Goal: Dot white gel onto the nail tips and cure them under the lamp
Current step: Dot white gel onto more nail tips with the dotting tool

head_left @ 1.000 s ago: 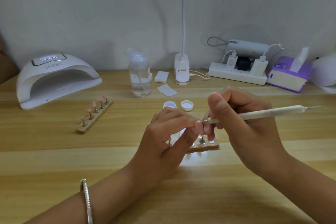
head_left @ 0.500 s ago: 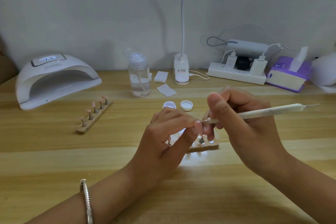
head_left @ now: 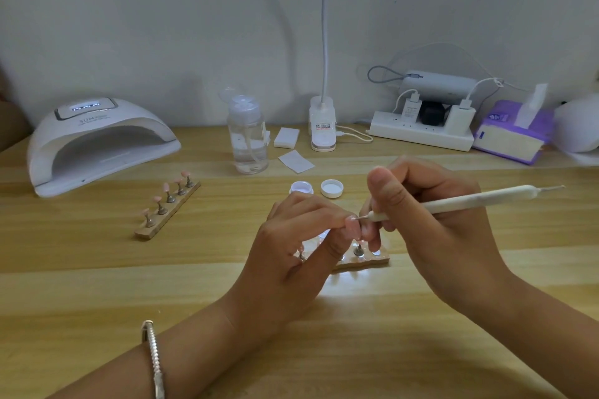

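My left hand [head_left: 291, 246] pinches a pink nail tip [head_left: 352, 226] between thumb and forefinger, just above a wooden holder strip [head_left: 363, 261] that it partly hides. My right hand [head_left: 431, 220] grips a white dotting pen [head_left: 470, 201] like a pencil, and its metal point touches the nail tip. An open jar of white gel [head_left: 301, 187] and its lid [head_left: 332, 188] sit just behind my hands. At the far left stands the white curing lamp [head_left: 97, 142], its mouth facing me. A second wooden strip with several pink nail tips [head_left: 168, 207] lies in front of the lamp.
A clear pump bottle [head_left: 248, 136] and white wipes [head_left: 296, 161] stand behind the jar. A desk lamp base [head_left: 322, 128], a power strip with chargers [head_left: 421, 133] and a purple tissue pack [head_left: 512, 133] line the wall. The wooden table [head_left: 97, 301] fills the foreground.
Almost nothing has moved; both hands stay together over the near strip, with the pen's point at the pinched nail tip.
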`<state>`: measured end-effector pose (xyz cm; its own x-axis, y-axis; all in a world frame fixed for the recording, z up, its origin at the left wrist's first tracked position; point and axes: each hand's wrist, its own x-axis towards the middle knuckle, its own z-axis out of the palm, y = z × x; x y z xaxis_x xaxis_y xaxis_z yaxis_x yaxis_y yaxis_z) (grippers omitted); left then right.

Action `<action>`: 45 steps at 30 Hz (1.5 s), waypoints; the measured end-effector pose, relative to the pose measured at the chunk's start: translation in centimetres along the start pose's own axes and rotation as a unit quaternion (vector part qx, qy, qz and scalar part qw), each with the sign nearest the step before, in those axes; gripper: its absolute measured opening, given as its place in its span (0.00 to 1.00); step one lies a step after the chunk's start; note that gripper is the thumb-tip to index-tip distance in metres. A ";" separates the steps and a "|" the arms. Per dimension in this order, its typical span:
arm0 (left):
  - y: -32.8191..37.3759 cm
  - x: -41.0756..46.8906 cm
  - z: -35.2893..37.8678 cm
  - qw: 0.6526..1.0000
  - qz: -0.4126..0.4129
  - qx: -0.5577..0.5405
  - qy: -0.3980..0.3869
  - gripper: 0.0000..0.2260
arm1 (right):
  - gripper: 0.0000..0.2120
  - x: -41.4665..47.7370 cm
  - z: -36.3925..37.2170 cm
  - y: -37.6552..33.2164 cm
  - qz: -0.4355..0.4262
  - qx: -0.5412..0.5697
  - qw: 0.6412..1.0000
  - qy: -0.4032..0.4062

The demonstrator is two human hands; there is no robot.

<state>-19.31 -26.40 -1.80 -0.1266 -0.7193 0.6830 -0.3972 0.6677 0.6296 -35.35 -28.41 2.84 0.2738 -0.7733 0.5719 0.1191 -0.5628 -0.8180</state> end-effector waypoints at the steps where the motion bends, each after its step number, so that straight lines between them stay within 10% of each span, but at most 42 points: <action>1: 0.0 0.0 0.0 1.000 0.000 0.001 -0.001 0.09 | 0.14 0.0 0.0 0.0 0.002 0.004 1.000 0.001; 45: 0.1 -0.1 -0.2 0.998 -0.053 0.007 0.017 0.09 | 0.18 1.7 -2.3 1.9 0.077 -0.042 0.992 0.096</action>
<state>-19.20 -26.24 -1.69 -0.0526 -0.7786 0.6254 -0.4201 0.5854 0.6934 -36.86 -31.44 2.41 0.0952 -0.8883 0.4493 0.0075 -0.4507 -0.8926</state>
